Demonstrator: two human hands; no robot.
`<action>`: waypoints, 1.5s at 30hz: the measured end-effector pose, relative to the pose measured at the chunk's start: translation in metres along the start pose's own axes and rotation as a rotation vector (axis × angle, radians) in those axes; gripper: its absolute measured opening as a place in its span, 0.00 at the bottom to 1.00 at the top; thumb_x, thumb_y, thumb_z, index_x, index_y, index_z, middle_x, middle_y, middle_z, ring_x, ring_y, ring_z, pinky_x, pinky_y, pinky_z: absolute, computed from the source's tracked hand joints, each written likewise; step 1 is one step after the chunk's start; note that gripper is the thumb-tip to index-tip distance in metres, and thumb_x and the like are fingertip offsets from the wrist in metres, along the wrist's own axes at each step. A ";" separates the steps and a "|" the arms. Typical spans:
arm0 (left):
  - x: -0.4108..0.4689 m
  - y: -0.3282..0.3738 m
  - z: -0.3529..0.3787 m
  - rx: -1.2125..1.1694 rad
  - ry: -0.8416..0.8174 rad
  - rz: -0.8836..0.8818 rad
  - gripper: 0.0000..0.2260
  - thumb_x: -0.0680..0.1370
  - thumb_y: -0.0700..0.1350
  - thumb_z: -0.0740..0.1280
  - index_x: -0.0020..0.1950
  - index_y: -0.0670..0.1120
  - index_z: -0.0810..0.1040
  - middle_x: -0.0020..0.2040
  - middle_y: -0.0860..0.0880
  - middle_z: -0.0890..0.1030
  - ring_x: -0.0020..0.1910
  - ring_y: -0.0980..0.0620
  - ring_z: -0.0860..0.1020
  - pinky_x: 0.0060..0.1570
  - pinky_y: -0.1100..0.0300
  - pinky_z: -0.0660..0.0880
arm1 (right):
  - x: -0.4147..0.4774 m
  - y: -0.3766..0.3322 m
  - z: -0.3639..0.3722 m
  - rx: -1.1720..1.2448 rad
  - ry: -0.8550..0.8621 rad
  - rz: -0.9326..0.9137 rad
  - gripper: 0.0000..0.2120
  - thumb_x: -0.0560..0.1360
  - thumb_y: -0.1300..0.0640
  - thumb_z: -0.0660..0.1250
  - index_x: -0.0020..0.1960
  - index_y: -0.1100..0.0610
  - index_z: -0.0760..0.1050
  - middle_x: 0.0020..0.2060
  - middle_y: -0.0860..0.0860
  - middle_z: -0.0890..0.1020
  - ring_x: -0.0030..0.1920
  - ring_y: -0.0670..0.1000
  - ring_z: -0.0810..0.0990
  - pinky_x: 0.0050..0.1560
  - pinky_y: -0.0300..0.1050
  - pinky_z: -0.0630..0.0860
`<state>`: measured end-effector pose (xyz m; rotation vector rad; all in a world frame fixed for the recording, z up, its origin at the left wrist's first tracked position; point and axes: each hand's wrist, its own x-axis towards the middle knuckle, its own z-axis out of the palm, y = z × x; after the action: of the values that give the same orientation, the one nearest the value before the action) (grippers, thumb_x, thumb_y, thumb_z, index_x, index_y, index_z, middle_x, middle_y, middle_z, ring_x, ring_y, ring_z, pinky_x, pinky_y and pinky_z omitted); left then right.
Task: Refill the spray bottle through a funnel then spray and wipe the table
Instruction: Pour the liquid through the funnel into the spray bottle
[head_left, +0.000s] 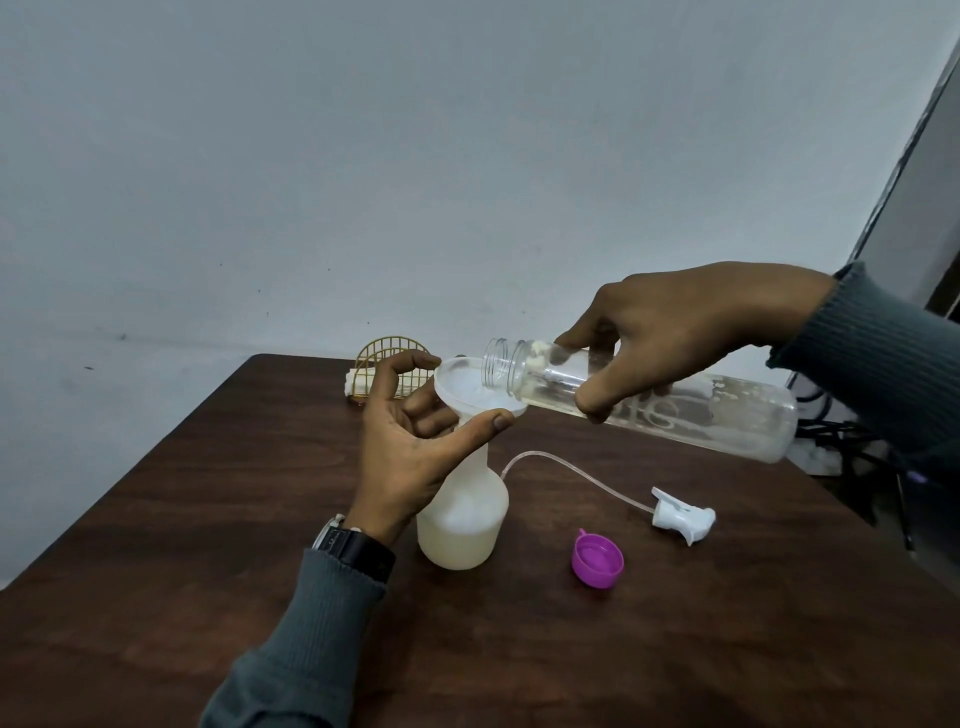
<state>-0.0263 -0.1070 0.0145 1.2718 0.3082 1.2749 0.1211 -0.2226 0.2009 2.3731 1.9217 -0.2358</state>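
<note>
Funnel (465, 389) in left grip (410, 452), below tilted bottle (727, 415)

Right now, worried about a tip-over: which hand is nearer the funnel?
Left. The left hand steadies the funnel, thumb and fingers round its rim; the right hand is up and to its right, gripping the tilted bottle.

We log the spray bottle (462, 514) standing mid-table (208, 519), with the funnel (467, 395) in its neck. The refill bottle (649, 405) has its mouth over the funnel and its body extending right. The trigger head (683, 517) lies right of the spray bottle. The cap (597, 561) lies in front, between them. The rack (376, 356) sits behind, at the far edge.
</note>
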 end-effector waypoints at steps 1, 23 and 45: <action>0.000 0.000 0.000 0.000 0.000 0.000 0.36 0.61 0.37 0.84 0.62 0.46 0.69 0.55 0.42 0.88 0.51 0.43 0.88 0.49 0.54 0.84 | 0.000 0.000 0.000 0.002 -0.002 0.000 0.23 0.67 0.42 0.75 0.61 0.42 0.83 0.43 0.45 0.88 0.30 0.42 0.82 0.50 0.46 0.85; -0.001 0.003 0.002 -0.007 0.007 0.004 0.36 0.60 0.38 0.81 0.63 0.44 0.68 0.54 0.43 0.88 0.50 0.45 0.89 0.46 0.57 0.84 | 0.000 -0.005 -0.002 -0.026 -0.003 0.013 0.26 0.65 0.40 0.75 0.63 0.42 0.82 0.45 0.46 0.89 0.28 0.40 0.81 0.46 0.42 0.83; -0.002 0.002 0.000 0.005 0.006 0.010 0.36 0.60 0.38 0.82 0.63 0.45 0.69 0.55 0.43 0.88 0.51 0.44 0.88 0.47 0.56 0.84 | 0.002 -0.005 -0.002 -0.041 -0.018 0.013 0.25 0.66 0.40 0.74 0.62 0.41 0.82 0.45 0.46 0.89 0.30 0.42 0.83 0.48 0.43 0.84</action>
<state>-0.0280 -0.1093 0.0154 1.2753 0.3102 1.2873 0.1166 -0.2189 0.2027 2.3487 1.8839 -0.2144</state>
